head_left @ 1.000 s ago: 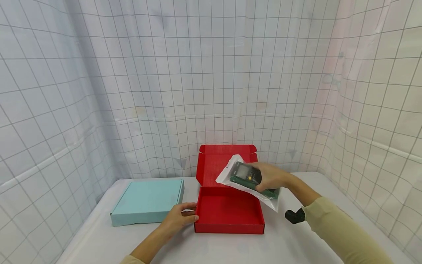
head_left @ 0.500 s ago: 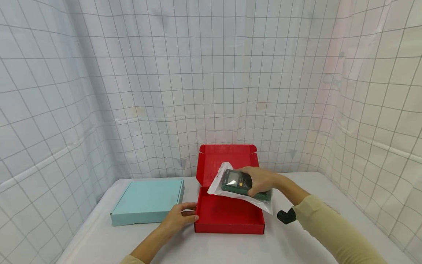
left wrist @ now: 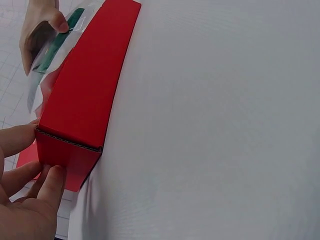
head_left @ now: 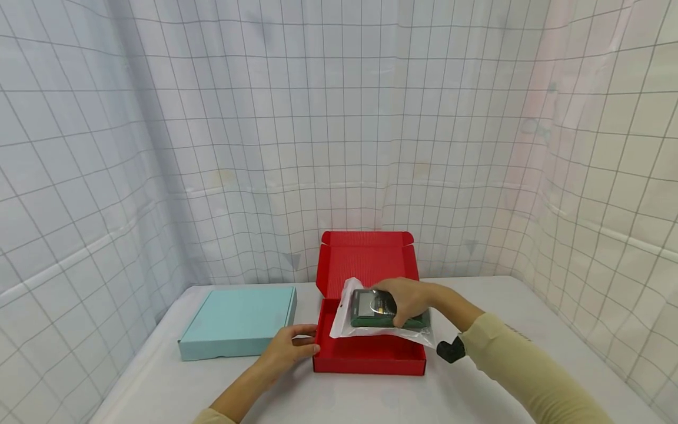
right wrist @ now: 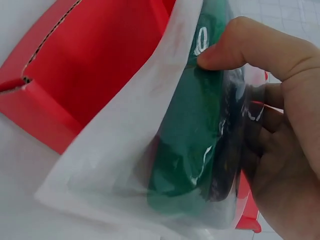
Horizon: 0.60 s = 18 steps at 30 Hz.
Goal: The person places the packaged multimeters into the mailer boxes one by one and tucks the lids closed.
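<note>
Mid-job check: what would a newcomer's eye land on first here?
First, the open red cardboard box in the middle of the table, with the left hand touching its left side. Over it, the right hand grips a green-and-black handheld meter in a plastic bag. Then the closed pale-blue box on the left.

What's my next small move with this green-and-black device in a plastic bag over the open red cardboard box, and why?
Probably ease the right hand and green-and-black device slightly left. In the head view, the plastic bag appears to reach past the right wall of the red box, and might catch. The left hand touches the opposite wall.
</note>
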Available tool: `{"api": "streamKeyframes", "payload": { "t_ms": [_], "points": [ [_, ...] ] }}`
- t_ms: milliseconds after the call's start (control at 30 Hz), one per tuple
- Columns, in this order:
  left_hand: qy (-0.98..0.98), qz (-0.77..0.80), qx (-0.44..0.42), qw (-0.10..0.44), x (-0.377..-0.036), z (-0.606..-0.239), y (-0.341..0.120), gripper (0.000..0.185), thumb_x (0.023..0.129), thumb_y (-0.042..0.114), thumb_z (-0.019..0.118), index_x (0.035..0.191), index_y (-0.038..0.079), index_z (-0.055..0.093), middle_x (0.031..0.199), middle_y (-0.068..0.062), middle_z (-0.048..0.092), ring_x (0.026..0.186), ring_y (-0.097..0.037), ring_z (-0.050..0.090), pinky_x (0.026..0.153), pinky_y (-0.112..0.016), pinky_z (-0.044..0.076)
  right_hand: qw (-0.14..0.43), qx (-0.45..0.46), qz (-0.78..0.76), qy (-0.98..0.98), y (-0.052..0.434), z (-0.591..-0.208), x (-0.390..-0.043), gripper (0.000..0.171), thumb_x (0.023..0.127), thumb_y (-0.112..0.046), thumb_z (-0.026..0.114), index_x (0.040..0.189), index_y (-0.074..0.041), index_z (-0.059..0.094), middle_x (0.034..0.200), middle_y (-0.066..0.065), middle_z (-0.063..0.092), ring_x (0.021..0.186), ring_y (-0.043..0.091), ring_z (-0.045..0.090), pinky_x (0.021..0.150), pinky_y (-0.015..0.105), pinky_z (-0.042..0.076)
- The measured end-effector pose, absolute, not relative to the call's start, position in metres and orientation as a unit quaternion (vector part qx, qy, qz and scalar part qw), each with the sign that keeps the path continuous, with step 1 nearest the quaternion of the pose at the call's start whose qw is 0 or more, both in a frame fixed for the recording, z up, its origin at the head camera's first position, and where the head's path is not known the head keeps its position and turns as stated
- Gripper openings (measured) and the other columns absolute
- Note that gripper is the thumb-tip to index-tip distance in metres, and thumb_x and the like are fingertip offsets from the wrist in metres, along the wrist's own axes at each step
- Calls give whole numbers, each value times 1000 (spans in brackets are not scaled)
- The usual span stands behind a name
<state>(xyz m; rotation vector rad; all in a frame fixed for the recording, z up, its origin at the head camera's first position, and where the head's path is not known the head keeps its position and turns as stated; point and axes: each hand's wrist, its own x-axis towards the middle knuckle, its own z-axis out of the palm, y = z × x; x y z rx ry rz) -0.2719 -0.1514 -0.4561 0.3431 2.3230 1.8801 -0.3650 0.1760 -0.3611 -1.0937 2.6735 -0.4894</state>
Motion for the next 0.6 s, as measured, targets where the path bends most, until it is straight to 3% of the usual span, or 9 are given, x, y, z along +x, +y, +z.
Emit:
{"api": "streamKeyframes", "payload": {
  "t_ms": [600],
  "points": [
    [779,615,108,64,-272,-456,-153,54,92,8,78,140,-7,57,128,-16,63,111,-29,64,91,-42,58,141,-388,-117,903,146,-374,-362,89,67,-23,93,148,-18,55,125,-11,57,115,12,50,84,28,55]
  ]
}}
